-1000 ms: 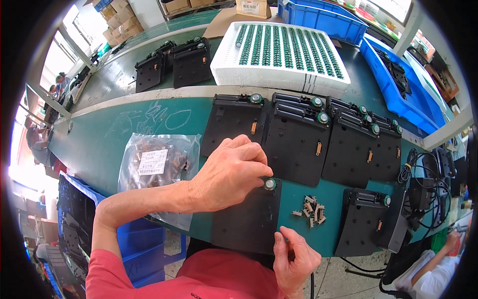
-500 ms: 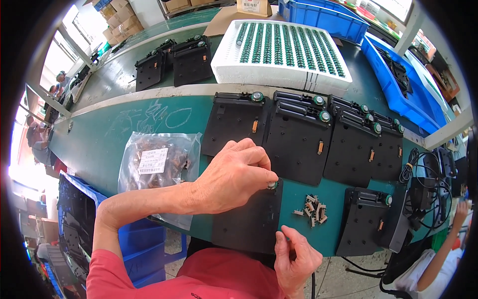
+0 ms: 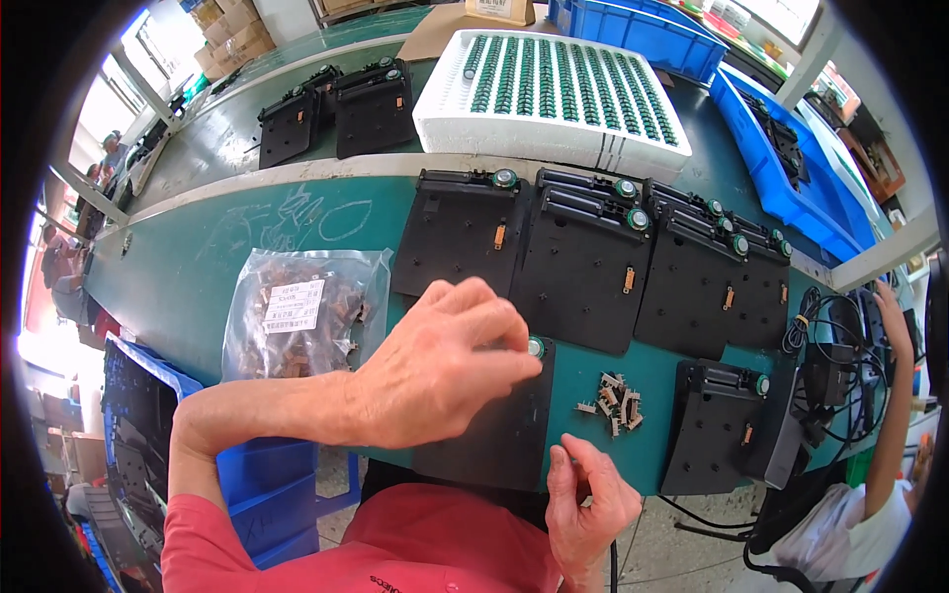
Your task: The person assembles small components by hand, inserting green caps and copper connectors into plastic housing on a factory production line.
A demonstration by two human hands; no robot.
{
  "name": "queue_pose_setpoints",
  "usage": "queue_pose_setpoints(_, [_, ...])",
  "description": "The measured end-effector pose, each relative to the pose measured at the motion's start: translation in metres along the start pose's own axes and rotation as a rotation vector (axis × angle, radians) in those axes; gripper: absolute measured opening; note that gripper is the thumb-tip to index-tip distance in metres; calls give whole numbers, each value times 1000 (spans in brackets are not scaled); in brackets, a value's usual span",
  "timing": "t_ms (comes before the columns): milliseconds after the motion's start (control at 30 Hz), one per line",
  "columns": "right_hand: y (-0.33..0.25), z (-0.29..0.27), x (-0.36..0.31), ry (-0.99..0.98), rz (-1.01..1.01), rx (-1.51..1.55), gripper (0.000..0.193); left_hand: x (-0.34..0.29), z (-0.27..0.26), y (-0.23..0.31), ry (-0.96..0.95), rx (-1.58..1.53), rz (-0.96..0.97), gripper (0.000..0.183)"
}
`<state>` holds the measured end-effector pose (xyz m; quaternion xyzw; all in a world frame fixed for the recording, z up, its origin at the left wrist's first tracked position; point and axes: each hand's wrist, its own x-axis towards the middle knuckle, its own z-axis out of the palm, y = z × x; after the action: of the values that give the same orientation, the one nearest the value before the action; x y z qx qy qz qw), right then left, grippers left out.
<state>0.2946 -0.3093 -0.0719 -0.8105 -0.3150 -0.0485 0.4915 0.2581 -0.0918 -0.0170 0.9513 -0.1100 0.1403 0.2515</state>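
In front of me lies a black plastic panel (image 3: 499,430), partly covered by my arm. My left hand (image 3: 445,361) is over its upper part, thumb and fingers drawn together in a pinch; whatever they hold, if anything, is hidden. Just beyond these fingertips shows a small round part with a green rim (image 3: 536,346), at the panel's top right corner. My right hand (image 3: 590,504) is by the panel's lower right edge with curled fingers, the thumb close to the forefinger; nothing can be made out between them. Small tan and metal connectors (image 3: 618,403) lie heaped to the panel's right.
Several finished-looking black panels (image 3: 583,282) with round green parts stand beyond. A clear bag (image 3: 297,306) of small parts lies left. A white foam tray (image 3: 554,143) sits behind; a blue bin (image 3: 801,188) stands back right. Beside black cables (image 3: 825,341), another person's arm (image 3: 890,395) reaches in.
My left hand has shifted slightly left and toward me, uncovering more of the round part. My right hand stays nearly still. The other person's arm has reached farther in, toward the devices at right.
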Motion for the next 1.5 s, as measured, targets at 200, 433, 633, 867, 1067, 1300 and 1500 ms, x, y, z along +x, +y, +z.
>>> queue_pose_setpoints(200, [2,3,24,88,-29,-251,19,-12,3,7,-26,37,38,41])
queue_pose_setpoints(433, [2,5,28,47,-1,-321,14,-13,4,10,33,32,59,24])
queue_pose_setpoints(633, [1,4,29,39,45,-250,10,-10,8,12,-46,-46,45,37])
queue_pose_setpoints(867, [-13,-3,22,39,226,296,7,0,20,21,-6,-249,13,37])
queue_pose_setpoints(1067, [-23,-3,14,-56,279,481,19,-1,23,19,2,-531,-124,22])
queue_pose_setpoints(1300, [-24,4,12,-65,299,419,23,-3,23,12,15,-638,-207,7])
queue_pose_setpoints(1500, [-25,10,11,-9,314,427,21,-5,19,14,-14,-676,-219,14])
